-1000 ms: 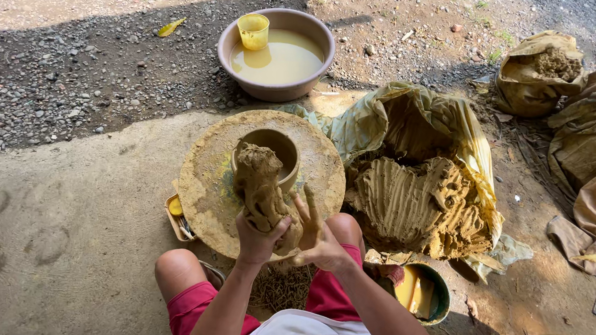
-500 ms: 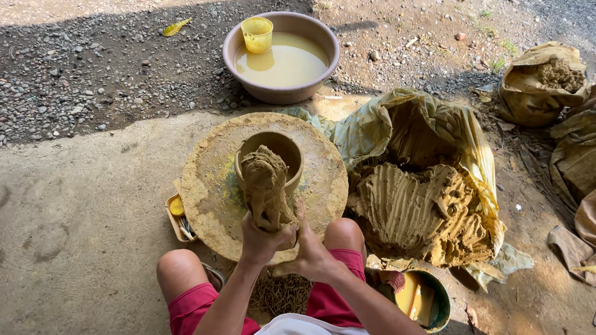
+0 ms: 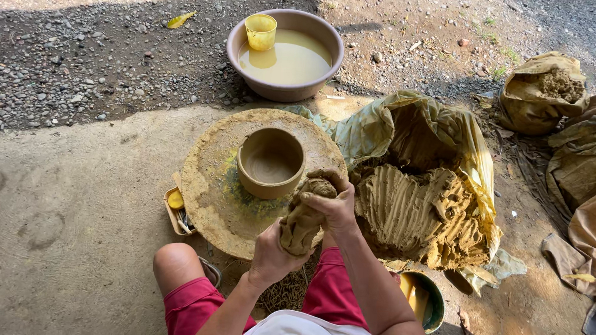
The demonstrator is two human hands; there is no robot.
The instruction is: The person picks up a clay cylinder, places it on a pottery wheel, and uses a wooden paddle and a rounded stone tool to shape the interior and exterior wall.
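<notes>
A thick roll of wet brown clay [image 3: 302, 218] is held between both hands over the near right edge of a round clay-smeared wheel [image 3: 213, 197]. My left hand [image 3: 267, 250] grips its lower end from below. My right hand [image 3: 333, 202] wraps over its upper end. A small unfired clay bowl [image 3: 271, 162] stands open in the middle of the wheel, just left of the roll.
A big heap of clay [image 3: 420, 216] lies on plastic sheeting to the right. A basin of muddy water [image 3: 286, 56] with a yellow cup [image 3: 260, 30] sits beyond the wheel. Sacks [image 3: 542, 91] at far right, small tub [image 3: 423, 300] by my knee.
The clay roll has shifted from above the bowl toward the right and nearer me, tilted lower. My right hand has moved from its base up over its top end.
</notes>
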